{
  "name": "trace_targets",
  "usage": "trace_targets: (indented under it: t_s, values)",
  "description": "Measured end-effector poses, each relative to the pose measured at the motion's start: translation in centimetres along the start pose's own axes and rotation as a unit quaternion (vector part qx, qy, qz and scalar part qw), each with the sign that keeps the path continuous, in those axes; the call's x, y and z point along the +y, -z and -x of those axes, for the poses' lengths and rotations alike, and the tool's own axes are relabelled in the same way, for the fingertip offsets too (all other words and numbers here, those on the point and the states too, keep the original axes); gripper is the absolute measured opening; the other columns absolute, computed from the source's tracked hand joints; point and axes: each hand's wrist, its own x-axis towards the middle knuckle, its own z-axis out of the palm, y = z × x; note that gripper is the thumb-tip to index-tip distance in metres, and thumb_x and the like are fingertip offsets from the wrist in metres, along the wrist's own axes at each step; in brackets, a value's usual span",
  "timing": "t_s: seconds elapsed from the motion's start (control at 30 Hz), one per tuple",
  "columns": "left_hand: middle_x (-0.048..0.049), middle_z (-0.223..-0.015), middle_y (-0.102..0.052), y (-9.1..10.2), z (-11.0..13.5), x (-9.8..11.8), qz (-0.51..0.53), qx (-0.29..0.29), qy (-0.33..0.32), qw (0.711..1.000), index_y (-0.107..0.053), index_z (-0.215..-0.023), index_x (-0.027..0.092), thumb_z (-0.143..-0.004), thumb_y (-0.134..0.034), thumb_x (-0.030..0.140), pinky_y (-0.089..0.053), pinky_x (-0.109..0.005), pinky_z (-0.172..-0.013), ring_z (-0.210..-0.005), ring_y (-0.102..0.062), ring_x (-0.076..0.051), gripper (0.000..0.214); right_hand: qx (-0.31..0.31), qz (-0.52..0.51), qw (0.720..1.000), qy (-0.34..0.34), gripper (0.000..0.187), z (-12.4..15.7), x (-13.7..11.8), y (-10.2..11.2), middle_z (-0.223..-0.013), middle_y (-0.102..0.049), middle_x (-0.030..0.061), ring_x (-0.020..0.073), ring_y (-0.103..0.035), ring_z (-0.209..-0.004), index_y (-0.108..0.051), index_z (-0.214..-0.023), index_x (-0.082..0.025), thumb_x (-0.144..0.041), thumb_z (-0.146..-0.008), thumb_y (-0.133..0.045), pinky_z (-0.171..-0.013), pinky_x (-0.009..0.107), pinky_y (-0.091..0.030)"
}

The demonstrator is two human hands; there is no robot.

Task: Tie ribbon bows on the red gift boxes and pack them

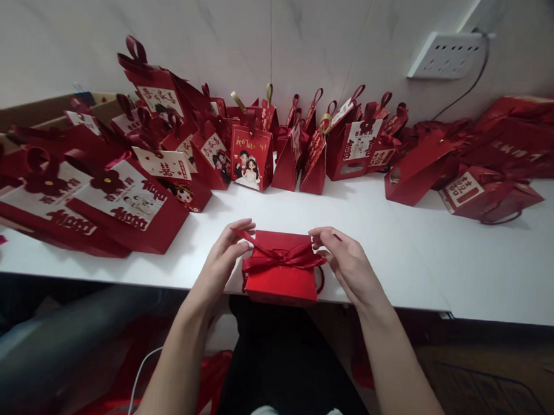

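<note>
A small red gift box (pixel 281 284) sits at the table's front edge, straight in front of me. A red satin ribbon (pixel 288 256) is tied in a bow across its top. My left hand (pixel 223 257) is at the box's left side, thumb and fingers apart, with one ribbon tail reaching across to its fingers. On the right side, my right hand (pixel 343 261) curves around the other end of the bow, its thumb and fingers apart near the ribbon. A dark cord loop shows at the box's right side. Whether either hand touches the ribbon is hard to make out.
Several red gift boxes (pixel 251 161) with ribbon loops stand along the back of the white table (pixel 394 248). Larger printed boxes (pixel 162 228) crowd the left. Red bags (pixel 524 143) lie at the right, below a power strip (pixel 448 56). Another person's leg (pixel 67 339) shows lower left.
</note>
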Motion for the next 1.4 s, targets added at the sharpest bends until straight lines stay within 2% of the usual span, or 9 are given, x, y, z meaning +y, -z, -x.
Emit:
trace_targets:
  t_s: [0.07, 0.13, 0.3, 0.47, 0.57, 0.7, 0.97, 1.2, 1.4]
  values:
    - [-0.0080, -0.114, -0.062, 0.2, -0.9, 0.1, -0.025, -0.028, -0.004, 0.999, -0.064, -0.099, 0.019, -0.074, -0.065, 0.035, -0.043, -0.031, -0.086, -0.107, -0.054, -0.022, 0.029, -0.013, 0.001, 1.000, 0.009, 0.029, -0.6, -0.3, 0.0, -0.073, -0.058, -0.0005, 0.0111, -0.050, -0.067, -0.064, -0.079, -0.018, -0.046, -0.072, -0.069, -0.064, 0.026, -0.041]
    - [-0.0076, -0.106, -0.065, 0.2, -1.4, 0.1, -0.022, -0.055, -0.015, 0.998, -0.065, -0.086, 0.018, -0.077, -0.065, 0.036, -0.043, -0.030, -0.086, -0.102, -0.057, -0.021, 0.020, -0.015, -0.010, 1.000, 0.014, 0.027, -1.3, -0.6, -0.1, -0.066, -0.055, -0.0028, 0.0092, -0.047, -0.061, -0.062, -0.074, -0.017, -0.042, -0.071, -0.071, -0.062, 0.025, -0.039]
    - [0.0002, -0.070, -0.059, -0.1, -2.0, 0.1, 0.013, -0.058, -0.012, 0.998, -0.061, -0.073, 0.016, -0.077, -0.065, 0.032, -0.039, -0.021, -0.061, -0.063, -0.051, -0.010, 0.017, -0.010, -0.020, 0.999, 0.038, 0.027, -2.7, -1.6, -0.4, -0.062, -0.055, -0.0042, 0.0075, -0.048, -0.057, -0.060, -0.071, -0.016, -0.037, -0.065, -0.076, -0.057, 0.023, -0.039]
    - [0.0028, -0.057, -0.049, -1.4, -2.9, 0.7, 0.056, -0.035, 0.039, 0.997, -0.054, -0.061, 0.014, -0.068, -0.062, 0.025, -0.029, -0.020, -0.049, -0.050, -0.041, -0.008, 0.015, -0.059, -0.015, 0.996, 0.071, 0.026, -4.4, -2.4, -1.7, -0.065, -0.060, -0.0024, 0.0085, -0.055, -0.062, -0.061, -0.071, -0.016, -0.036, -0.064, -0.077, -0.063, 0.023, -0.044]
    - [0.0029, -0.054, -0.048, -2.0, -3.4, 1.1, 0.047, -0.010, 0.054, 0.997, -0.052, -0.058, 0.015, -0.061, -0.060, 0.025, -0.028, -0.021, -0.048, -0.049, -0.042, -0.008, 0.013, -0.110, -0.002, 0.993, 0.030, 0.021, -5.5, -2.7, -2.5, -0.059, -0.056, -0.0043, 0.0069, -0.052, -0.053, -0.061, -0.071, -0.015, -0.032, -0.067, -0.074, -0.054, 0.021, -0.043]
    - [0.0037, -0.050, -0.046, -2.3, -3.8, 1.0, 0.051, 0.013, 0.073, 0.996, -0.050, -0.054, 0.015, -0.055, -0.058, 0.026, -0.025, -0.021, -0.047, -0.047, -0.039, -0.008, 0.014, -0.115, 0.045, 0.991, -0.056, 0.009, -6.9, -2.6, -3.0, -0.055, -0.051, -0.0066, 0.0035, -0.042, -0.041, -0.061, -0.072, -0.016, -0.021, -0.070, -0.068, -0.044, 0.019, -0.037]
    - [0.0049, -0.047, -0.045, -2.5, -4.0, 0.4, 0.065, -0.009, 0.110, 0.992, -0.050, -0.053, 0.015, -0.053, -0.059, 0.027, -0.025, -0.021, -0.045, -0.044, -0.036, -0.007, 0.015, -0.175, 0.030, 0.968, -0.175, 0.004, -7.4, -0.7, -3.2, -0.052, -0.055, -0.0042, 0.0049, -0.043, -0.042, -0.063, -0.074, -0.014, -0.011, -0.072, -0.064, -0.041, 0.017, -0.033]
    - [0.0061, -0.050, -0.047, -2.6, -4.3, 0.1, 0.092, -0.044, 0.135, 0.986, -0.051, -0.054, 0.014, -0.055, -0.063, 0.025, -0.030, -0.020, -0.048, -0.046, -0.039, -0.007, 0.016, -0.192, 0.006, 0.966, -0.175, 0.003, -7.3, -0.3, -3.2, -0.050, -0.055, -0.0051, 0.0051, -0.044, -0.042, -0.063, -0.075, -0.013, -0.015, -0.077, -0.061, -0.044, 0.018, -0.034]
    - [0.0054, -0.051, -0.051, -3.0, -4.3, -0.1, 0.103, -0.010, 0.133, 0.986, -0.054, -0.056, 0.014, -0.053, -0.065, 0.024, -0.035, -0.020, -0.050, -0.048, -0.043, -0.008, 0.015, -0.207, 0.007, 0.969, -0.136, 0.003, -7.2, 0.4, -3.4, -0.063, -0.063, -0.0012, 0.0081, -0.056, -0.055, -0.065, -0.074, -0.014, -0.017, -0.074, -0.066, -0.057, 0.020, -0.042]
